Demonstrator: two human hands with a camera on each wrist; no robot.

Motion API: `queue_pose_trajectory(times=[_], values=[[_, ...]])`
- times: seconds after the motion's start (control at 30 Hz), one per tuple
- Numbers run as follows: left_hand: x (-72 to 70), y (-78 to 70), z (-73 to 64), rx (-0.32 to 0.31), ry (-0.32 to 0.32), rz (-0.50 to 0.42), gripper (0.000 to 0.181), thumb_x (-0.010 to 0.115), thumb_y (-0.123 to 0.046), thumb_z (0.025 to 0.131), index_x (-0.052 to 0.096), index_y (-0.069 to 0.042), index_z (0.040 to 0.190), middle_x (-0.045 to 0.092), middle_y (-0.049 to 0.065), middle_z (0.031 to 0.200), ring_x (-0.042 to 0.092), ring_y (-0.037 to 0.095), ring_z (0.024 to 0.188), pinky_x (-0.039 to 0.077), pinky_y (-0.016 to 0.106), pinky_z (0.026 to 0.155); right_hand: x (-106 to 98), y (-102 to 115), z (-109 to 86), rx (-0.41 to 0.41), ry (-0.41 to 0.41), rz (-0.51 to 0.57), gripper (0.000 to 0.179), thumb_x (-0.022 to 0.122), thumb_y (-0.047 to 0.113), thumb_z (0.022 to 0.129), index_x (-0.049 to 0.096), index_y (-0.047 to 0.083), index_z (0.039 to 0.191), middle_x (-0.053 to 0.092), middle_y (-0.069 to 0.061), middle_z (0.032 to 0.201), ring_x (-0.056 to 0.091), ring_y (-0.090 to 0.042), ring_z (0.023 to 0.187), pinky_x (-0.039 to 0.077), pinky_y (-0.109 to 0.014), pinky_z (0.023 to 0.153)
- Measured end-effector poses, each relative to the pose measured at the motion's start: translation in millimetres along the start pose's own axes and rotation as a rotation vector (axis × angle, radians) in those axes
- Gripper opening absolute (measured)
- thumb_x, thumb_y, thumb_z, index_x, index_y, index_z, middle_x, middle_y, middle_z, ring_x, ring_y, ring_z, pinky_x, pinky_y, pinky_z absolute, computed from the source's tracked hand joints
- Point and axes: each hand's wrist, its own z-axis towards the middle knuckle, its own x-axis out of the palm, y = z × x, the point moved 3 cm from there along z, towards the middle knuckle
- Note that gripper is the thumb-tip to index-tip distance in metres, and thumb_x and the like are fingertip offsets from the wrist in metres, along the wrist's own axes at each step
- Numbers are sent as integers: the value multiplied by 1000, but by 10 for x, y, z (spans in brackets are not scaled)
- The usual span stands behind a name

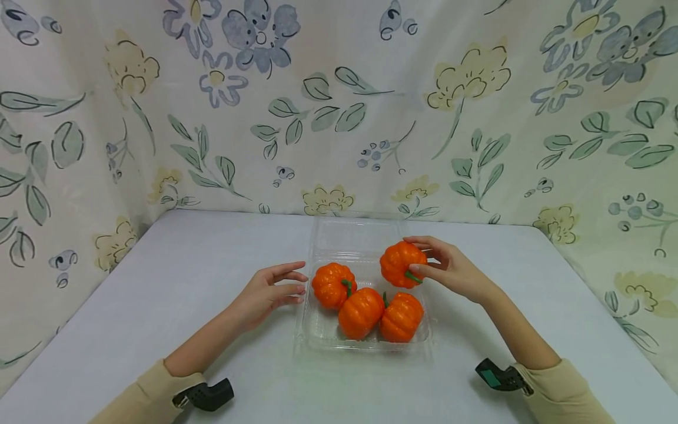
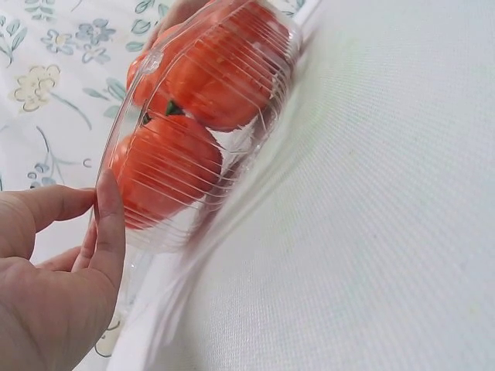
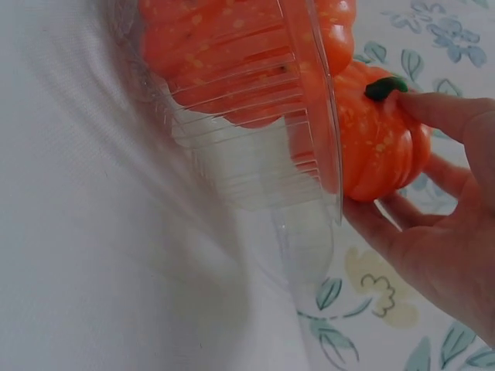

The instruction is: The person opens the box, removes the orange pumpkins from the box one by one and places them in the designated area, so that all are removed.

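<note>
A clear plastic clamshell container [image 1: 365, 346] lies with its lid folded back on the table. Inside it are three small orange toy pumpkins with green stems: one at the left [image 1: 332, 285], one at the front middle [image 1: 361, 313] and one at the front right [image 1: 401, 318]. My right hand [image 1: 452, 268] grips a fourth orange pumpkin [image 1: 402, 264] between thumb and fingers, over the back right part of the container; the right wrist view shows this pumpkin [image 3: 379, 139] above the rim. With thumb and fingers, my left hand [image 2: 66, 263] pinches the container's left rim.
The transparent lid [image 1: 360, 237] lies flat behind the container. A white table [image 1: 222, 241] extends around it, with a flowered curtain [image 1: 328, 118] behind and at the sides. Black devices [image 1: 209, 396] are strapped to both sleeves.
</note>
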Motion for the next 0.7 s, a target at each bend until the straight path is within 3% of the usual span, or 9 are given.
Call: queue_pose_trajectory(times=[0.43,0.7], values=[[-5,21,12,-5,-5,-18,63,62,4,101,36,11,158,65,6,116,71,11,93,63,28,87,-74,-17,-18,7,-18,-29,59,67,12,103,44,8,158,57,-21,140,61,-20,114,60,-29,89],[-5,18,11,-6,-5,-13,63,63,3,101,37,11,157,66,6,116,71,10,93,63,28,87,-107,-45,-23,15,-18,-12,55,63,11,105,47,8,157,54,-19,150,62,-23,113,60,-30,90]])
